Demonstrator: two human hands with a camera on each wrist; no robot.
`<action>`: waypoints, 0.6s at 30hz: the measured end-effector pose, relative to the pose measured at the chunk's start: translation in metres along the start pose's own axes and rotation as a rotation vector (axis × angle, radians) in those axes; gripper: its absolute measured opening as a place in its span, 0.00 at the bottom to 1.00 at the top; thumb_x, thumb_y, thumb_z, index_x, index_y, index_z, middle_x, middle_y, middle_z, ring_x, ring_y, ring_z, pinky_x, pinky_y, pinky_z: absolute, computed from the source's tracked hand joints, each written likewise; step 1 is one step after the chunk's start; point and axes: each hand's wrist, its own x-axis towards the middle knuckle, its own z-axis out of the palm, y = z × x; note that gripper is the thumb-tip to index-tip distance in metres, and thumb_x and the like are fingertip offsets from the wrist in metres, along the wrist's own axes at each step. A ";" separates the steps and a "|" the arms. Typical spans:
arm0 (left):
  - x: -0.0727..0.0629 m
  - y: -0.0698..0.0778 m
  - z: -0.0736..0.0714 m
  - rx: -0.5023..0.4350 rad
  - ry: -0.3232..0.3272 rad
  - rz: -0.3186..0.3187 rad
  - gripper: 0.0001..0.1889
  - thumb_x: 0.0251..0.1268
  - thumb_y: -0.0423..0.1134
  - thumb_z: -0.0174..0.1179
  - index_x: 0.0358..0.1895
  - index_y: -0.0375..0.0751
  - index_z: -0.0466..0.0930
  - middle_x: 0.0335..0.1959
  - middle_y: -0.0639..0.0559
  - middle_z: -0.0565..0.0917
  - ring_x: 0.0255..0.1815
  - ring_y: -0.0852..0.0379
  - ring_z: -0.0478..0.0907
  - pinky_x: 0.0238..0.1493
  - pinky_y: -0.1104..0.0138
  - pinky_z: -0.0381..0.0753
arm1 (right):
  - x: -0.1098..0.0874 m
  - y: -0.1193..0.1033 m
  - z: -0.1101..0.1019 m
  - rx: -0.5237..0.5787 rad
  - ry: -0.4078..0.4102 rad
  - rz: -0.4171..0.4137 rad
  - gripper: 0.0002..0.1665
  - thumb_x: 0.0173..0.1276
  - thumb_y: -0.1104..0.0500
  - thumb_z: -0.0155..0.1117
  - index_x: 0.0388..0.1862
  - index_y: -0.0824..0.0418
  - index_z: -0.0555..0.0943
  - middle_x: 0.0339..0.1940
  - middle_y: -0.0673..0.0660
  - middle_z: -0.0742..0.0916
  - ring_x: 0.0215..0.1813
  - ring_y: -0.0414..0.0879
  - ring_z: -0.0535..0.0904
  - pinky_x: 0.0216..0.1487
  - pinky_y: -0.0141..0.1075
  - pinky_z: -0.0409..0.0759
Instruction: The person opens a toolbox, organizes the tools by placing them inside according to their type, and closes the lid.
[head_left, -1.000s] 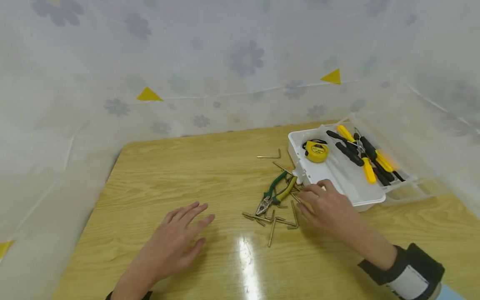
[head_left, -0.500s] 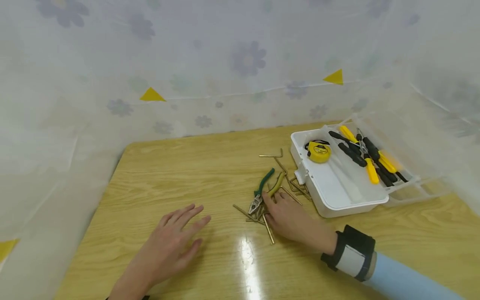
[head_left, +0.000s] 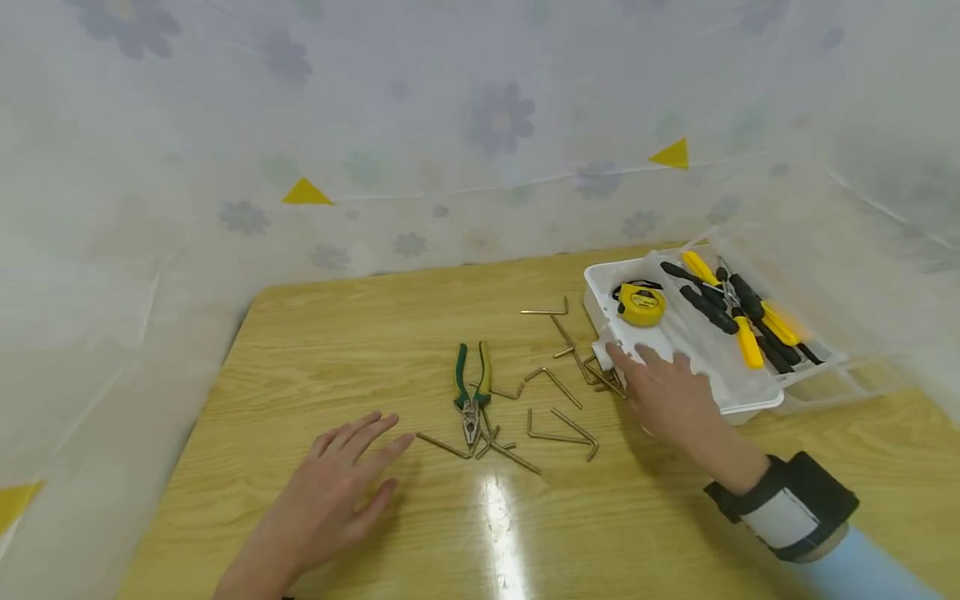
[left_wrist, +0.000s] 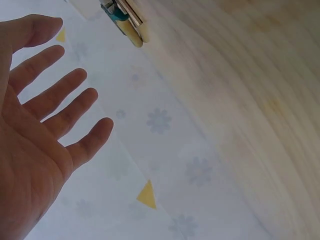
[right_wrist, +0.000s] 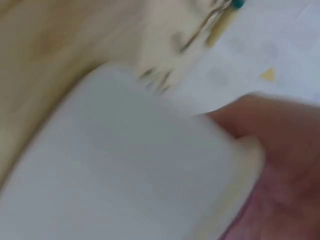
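My right hand (head_left: 675, 400) reaches over the near-left wall of the white toolbox (head_left: 750, 402), its fingers extended and spread at the rim. In the right wrist view, the blurred box wall hides part of that hand. My left hand (head_left: 326, 492) hovers at the left with fingers spread, holding nothing; the left wrist view shows its open palm (left_wrist: 35, 145). Between the hands lie green-and-yellow combination pliers (head_left: 472, 396), handles pointing away. Several brass-coloured L-shaped hex keys (head_left: 558, 437) are scattered around and right of the pliers, some beside the box.
Inside the toolbox, a yellow tape measure (head_left: 641, 305) lies at the left, with black and yellow screwdrivers (head_left: 747, 342) at the right. Its clear lid (head_left: 810, 275) stands open to the right. A flower-printed curtain (head_left: 480, 158) surrounds the wooden table (head_left: 337, 333).
My right hand went from the box to the pliers, then back to the box. The pliers moved left and turned upright in view; several hex keys spread apart. My left hand barely moved.
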 end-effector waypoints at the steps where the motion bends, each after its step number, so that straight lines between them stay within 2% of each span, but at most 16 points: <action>1: 0.000 0.000 0.000 -0.001 -0.001 -0.001 0.28 0.59 0.44 0.68 0.66 0.50 0.80 0.69 0.46 0.79 0.67 0.44 0.78 0.56 0.46 0.82 | -0.001 0.009 0.002 0.031 -0.042 0.020 0.38 0.71 0.65 0.61 0.79 0.55 0.65 0.56 0.71 0.83 0.44 0.69 0.82 0.34 0.63 0.83; 3: 0.001 0.000 0.001 -0.001 -0.004 0.001 0.29 0.60 0.45 0.69 0.66 0.50 0.80 0.69 0.46 0.79 0.68 0.44 0.78 0.57 0.46 0.82 | -0.002 0.022 0.007 0.106 -0.069 0.040 0.40 0.73 0.66 0.59 0.81 0.54 0.61 0.45 0.70 0.83 0.30 0.61 0.80 0.21 0.52 0.79; 4: 0.002 0.000 0.000 0.000 -0.008 0.002 0.29 0.59 0.45 0.69 0.67 0.50 0.80 0.69 0.46 0.79 0.68 0.43 0.77 0.57 0.46 0.82 | -0.004 0.027 0.009 0.107 -0.049 0.036 0.40 0.73 0.68 0.58 0.82 0.55 0.60 0.41 0.69 0.83 0.27 0.58 0.79 0.19 0.49 0.77; 5: 0.002 0.000 0.000 0.001 -0.011 0.004 0.29 0.59 0.45 0.69 0.67 0.50 0.79 0.69 0.46 0.79 0.68 0.44 0.77 0.57 0.46 0.82 | -0.004 0.029 0.011 0.090 -0.020 0.036 0.40 0.73 0.69 0.57 0.81 0.55 0.60 0.40 0.70 0.81 0.27 0.60 0.78 0.19 0.51 0.78; 8: 0.003 0.001 -0.001 0.000 -0.015 0.001 0.29 0.59 0.44 0.70 0.66 0.50 0.80 0.69 0.45 0.79 0.68 0.43 0.78 0.57 0.46 0.82 | -0.002 0.031 0.017 0.037 0.140 0.005 0.37 0.70 0.70 0.60 0.77 0.60 0.66 0.49 0.76 0.79 0.39 0.70 0.78 0.23 0.58 0.80; 10: 0.002 0.002 -0.002 0.002 -0.019 -0.003 0.29 0.59 0.44 0.69 0.66 0.50 0.80 0.69 0.45 0.79 0.68 0.43 0.78 0.57 0.46 0.82 | 0.000 0.022 0.022 0.005 0.263 -0.069 0.33 0.67 0.69 0.62 0.72 0.66 0.71 0.56 0.79 0.77 0.51 0.76 0.77 0.33 0.63 0.84; 12: 0.001 0.002 -0.003 0.003 -0.021 -0.006 0.28 0.60 0.44 0.69 0.66 0.50 0.80 0.68 0.45 0.79 0.67 0.43 0.78 0.57 0.46 0.82 | 0.002 0.009 0.027 -0.005 0.345 -0.155 0.29 0.64 0.64 0.66 0.65 0.69 0.77 0.60 0.79 0.77 0.59 0.77 0.75 0.46 0.65 0.83; 13: 0.001 0.003 -0.002 0.002 -0.024 -0.007 0.28 0.60 0.44 0.69 0.66 0.50 0.80 0.68 0.45 0.79 0.67 0.43 0.78 0.57 0.46 0.82 | 0.002 0.003 0.029 -0.018 0.352 -0.182 0.29 0.63 0.61 0.67 0.63 0.70 0.78 0.61 0.79 0.78 0.61 0.76 0.76 0.52 0.66 0.82; 14: 0.001 0.003 -0.002 0.002 -0.025 -0.006 0.28 0.60 0.44 0.69 0.66 0.50 0.79 0.69 0.45 0.79 0.67 0.43 0.78 0.57 0.46 0.82 | 0.001 -0.004 0.029 -0.022 0.324 -0.200 0.30 0.64 0.58 0.68 0.63 0.70 0.79 0.62 0.79 0.79 0.61 0.76 0.76 0.56 0.66 0.80; 16: 0.001 0.003 -0.001 0.001 -0.025 -0.005 0.29 0.59 0.44 0.70 0.66 0.50 0.79 0.69 0.45 0.79 0.67 0.43 0.78 0.57 0.46 0.82 | 0.001 -0.014 0.029 -0.013 0.221 -0.200 0.33 0.67 0.51 0.69 0.64 0.71 0.78 0.60 0.80 0.80 0.58 0.77 0.78 0.56 0.65 0.80; 18: 0.002 0.003 0.000 0.000 -0.025 -0.003 0.29 0.59 0.44 0.70 0.67 0.50 0.79 0.69 0.46 0.79 0.67 0.43 0.78 0.56 0.46 0.82 | 0.003 -0.021 0.028 -0.003 0.104 -0.146 0.37 0.70 0.46 0.67 0.66 0.73 0.75 0.58 0.84 0.78 0.56 0.79 0.78 0.55 0.65 0.80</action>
